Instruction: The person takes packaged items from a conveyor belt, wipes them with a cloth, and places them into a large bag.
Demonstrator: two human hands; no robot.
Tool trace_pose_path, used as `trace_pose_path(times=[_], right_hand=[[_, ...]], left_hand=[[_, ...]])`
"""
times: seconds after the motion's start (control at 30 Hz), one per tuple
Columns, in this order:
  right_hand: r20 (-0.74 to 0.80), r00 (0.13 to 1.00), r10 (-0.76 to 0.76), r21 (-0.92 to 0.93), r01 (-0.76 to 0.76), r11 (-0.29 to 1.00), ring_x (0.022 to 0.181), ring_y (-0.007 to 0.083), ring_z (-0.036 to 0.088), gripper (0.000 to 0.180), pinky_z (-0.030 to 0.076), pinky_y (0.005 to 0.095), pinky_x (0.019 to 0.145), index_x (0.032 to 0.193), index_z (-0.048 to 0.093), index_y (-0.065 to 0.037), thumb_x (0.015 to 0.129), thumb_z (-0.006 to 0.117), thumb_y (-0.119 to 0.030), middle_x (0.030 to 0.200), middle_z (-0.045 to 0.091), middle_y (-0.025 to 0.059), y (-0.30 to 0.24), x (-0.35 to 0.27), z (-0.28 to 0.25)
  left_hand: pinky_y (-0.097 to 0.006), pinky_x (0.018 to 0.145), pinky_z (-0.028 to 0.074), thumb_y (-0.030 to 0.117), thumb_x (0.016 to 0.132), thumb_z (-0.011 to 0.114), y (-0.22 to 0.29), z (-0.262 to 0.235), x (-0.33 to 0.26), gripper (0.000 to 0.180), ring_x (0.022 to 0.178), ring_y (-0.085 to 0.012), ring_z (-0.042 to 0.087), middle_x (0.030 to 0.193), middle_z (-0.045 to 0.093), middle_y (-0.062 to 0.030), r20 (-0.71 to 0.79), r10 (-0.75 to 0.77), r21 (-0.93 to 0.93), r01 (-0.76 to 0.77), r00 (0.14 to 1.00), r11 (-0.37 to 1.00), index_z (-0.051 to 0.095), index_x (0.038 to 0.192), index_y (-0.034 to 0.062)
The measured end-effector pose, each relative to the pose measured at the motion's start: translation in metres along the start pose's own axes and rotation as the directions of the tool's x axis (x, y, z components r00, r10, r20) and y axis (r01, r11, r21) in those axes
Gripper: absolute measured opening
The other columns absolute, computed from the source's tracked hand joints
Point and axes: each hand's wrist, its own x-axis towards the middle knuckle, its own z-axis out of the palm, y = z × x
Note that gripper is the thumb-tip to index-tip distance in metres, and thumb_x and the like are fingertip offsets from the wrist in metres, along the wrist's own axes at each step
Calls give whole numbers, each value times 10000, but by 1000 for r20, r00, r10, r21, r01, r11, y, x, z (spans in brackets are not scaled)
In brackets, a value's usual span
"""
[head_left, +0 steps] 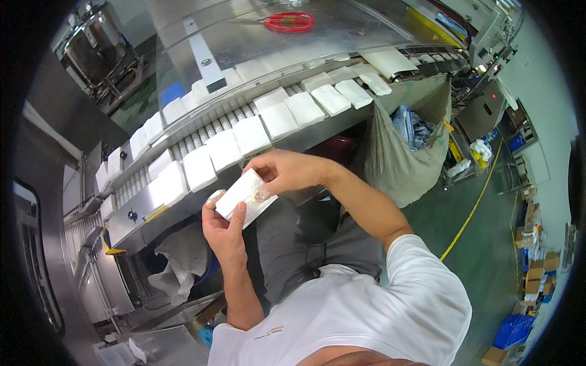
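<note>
Your left hand (226, 234) pinches the lower left of the white packet (235, 198), thumb on its upper face and fingers behind, apparently to keep it flat. Your right hand (279, 172) grips the packet's upper right edge, which probably steadies it; a clear, shiny patch on its face lies below these fingers, too small to identify. The packet is above your lap, just off the conveyor (233, 118), presumably for close viewing. The row of white pads (251, 135) overhangs the conveyor's near edge, which likely leaves each end easy to grasp.
</note>
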Motion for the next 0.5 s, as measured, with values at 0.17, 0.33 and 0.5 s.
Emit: trace_pose_path(times=[0.17, 0.33, 0.5], right_hand=[[-110, 994, -11, 6, 12, 1000, 1044, 135, 659, 385, 530, 307, 944, 1244, 635, 31, 879, 739, -29, 1092, 706, 62, 4, -13, -6], [-178, 982, -60, -130, 37, 991, 961, 115, 656, 315, 525, 282, 864, 1190, 685, 15, 888, 733, -58, 1022, 724, 33, 0, -10, -16], [-518, 854, 50, -169, -159, 973, 940, 108, 668, 304, 554, 279, 801, 1212, 698, -24, 922, 703, -117, 1058, 722, 23, -40, 1, -79]], left_hand=[[-281, 922, 521, 17, 901, 787, -1, 11, 3, 460, 1055, -150, 644, 1162, 662, -105, 31, 3, 47, -5, 999, 999, 537, 1288, -4], [-311, 944, 539, 12, 931, 741, -10, 17, 2, 559, 1061, -190, 660, 1168, 668, -146, -19, 44, 37, -43, 999, 998, 435, 1396, -32], [-364, 1018, 527, 48, 967, 704, -63, 12, -23, 580, 1181, -240, 643, 1288, 636, -180, 176, -59, 33, 54, 983, 998, 368, 1440, 50]])
